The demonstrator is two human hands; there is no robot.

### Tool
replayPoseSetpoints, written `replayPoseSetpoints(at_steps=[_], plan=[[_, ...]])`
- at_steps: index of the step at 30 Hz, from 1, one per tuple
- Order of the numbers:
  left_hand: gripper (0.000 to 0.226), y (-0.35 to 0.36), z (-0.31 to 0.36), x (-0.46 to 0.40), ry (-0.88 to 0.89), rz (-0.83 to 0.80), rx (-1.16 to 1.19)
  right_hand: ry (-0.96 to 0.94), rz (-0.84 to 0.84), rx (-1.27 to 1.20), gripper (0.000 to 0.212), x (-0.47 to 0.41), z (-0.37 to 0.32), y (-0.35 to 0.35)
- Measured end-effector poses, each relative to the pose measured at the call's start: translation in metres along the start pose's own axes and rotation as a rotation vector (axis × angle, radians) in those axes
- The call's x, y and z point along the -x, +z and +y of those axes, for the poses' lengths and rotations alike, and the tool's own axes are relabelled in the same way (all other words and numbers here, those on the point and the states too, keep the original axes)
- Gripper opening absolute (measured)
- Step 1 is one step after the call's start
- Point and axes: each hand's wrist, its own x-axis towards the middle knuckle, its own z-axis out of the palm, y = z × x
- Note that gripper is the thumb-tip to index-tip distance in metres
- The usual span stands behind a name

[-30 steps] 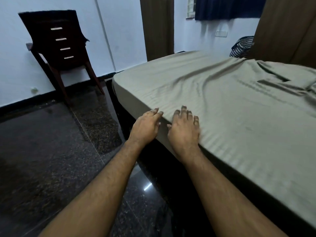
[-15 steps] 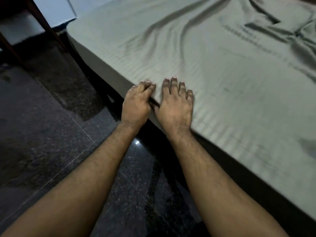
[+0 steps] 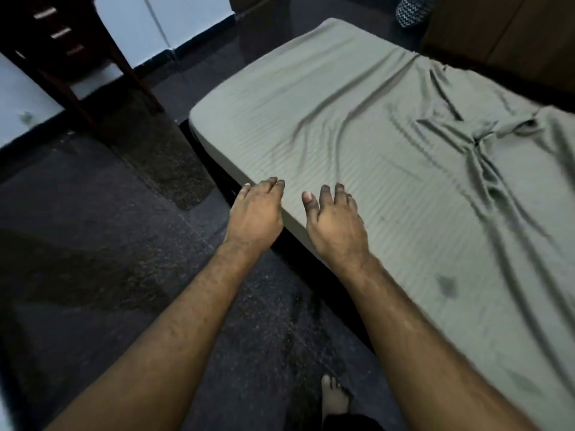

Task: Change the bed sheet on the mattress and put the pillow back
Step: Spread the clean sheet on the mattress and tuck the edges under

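Starting at the left, there's a dark wooden chair (image 3: pixel 62 54) standing against the wall on the dark floor (image 3: pixel 93 275), well apart from the action.

Moving in, my left hand (image 3: pixel 255 213) is hanging right at the near side edge of the mattress (image 3: pixel 217 141), fingers (image 3: pixel 273 183) straight and together, tips just about touching where the grey-green bed sheet (image 3: pixel 389 150) is wrapping over the edge. It's not holding anything.

My right hand (image 3: pixel 336 227) is sitting just beside it, over the top of the sheet, fingers loosely spread and relaxed, gripping nothing. Can't really tell if the palm is touching the fabric or floating just above it.

The sheet is covering the mattress, whose long axis is running away from me toward the upper left. The part near my hands is looking fairly flat, but long wrinkles are running off to the right, bunching into a heavy fold at the far right. So the mess is lying to the right of both hands, and my right hand is the nearer one. I'm guessing smoothing that way comes next.

No pillow in view. A zigzag-patterned thing (image 3: pixel 412 10) is peeking in at the top right.
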Motion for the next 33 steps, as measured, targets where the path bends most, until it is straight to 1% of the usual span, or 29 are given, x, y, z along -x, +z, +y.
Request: replayPoseSetpoints(at_steps=[1,3,5,6,8,11,15,18,20,26,29,33], plan=[[0.051,-0.044,0.005,0.014,-0.022,-0.003,0.018,0.010,-0.019,-0.019,0.072,0.018,-0.025,-0.036],[0.051,-0.089,0.014,0.029,-0.032,0.007,0.032,0.006,0.010,-0.039,0.068,0.032,-0.056,-0.077],[0.046,-0.137,0.019,0.043,-0.060,0.033,0.058,-0.030,0.024,-0.010,0.068,0.042,-0.090,-0.119],[0.043,-0.159,0.020,0.051,-0.074,0.071,0.085,-0.060,0.036,0.012,0.068,0.047,-0.106,-0.138],[0.039,-0.190,0.019,0.059,-0.100,0.154,0.161,-0.114,0.070,0.041,0.067,0.052,-0.129,-0.166],[0.041,-0.213,0.009,0.048,-0.095,0.178,0.202,-0.176,0.111,0.038,0.064,0.045,-0.144,-0.184],[0.045,-0.230,-0.014,0.020,-0.081,0.193,0.161,-0.205,0.122,0.011,0.061,0.004,-0.153,-0.194],[0.045,-0.243,-0.043,-0.003,-0.123,0.139,0.146,-0.217,0.101,-0.004,0.062,-0.041,-0.176,-0.201],[0.047,-0.251,-0.066,-0.019,-0.153,0.131,0.141,-0.237,0.070,-0.046,0.062,-0.067,-0.197,-0.204],[0.046,-0.280,-0.162,-0.076,-0.298,0.215,0.154,-0.340,0.027,-0.027,0.060,-0.149,-0.297,-0.190],[0.046,-0.283,-0.215,-0.105,-0.317,0.246,0.183,-0.393,0.012,-0.013,0.061,-0.186,-0.350,-0.171],[0.047,-0.286,-0.300,-0.151,-0.307,0.260,0.227,-0.401,0.002,0.031,0.060,-0.244,-0.414,-0.136]])
